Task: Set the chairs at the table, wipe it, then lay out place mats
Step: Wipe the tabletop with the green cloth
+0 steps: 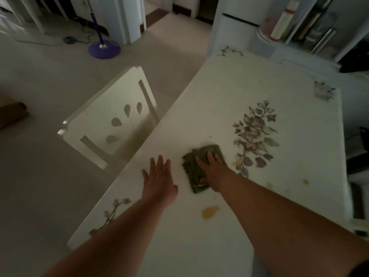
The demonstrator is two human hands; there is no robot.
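Observation:
A white table [249,80] with flower prints fills the right of the view. My right hand [214,172] presses flat on a folded green cloth [196,168] near the table's middle. My left hand [158,180] rests flat on the bare tabletop just left of the cloth, fingers spread, holding nothing. Yellow stains lie on the table: one [209,212] near my right forearm, smaller ones [305,181] further right. A white chair [111,120] with leaf cut-outs in its back stands pushed against the table's left side.
A purple fan base [104,49] with its pole stands on the floor at the back. A white cabinet [239,23] and shelves with bottles are behind the table. A brown box [12,114] lies at the left edge.

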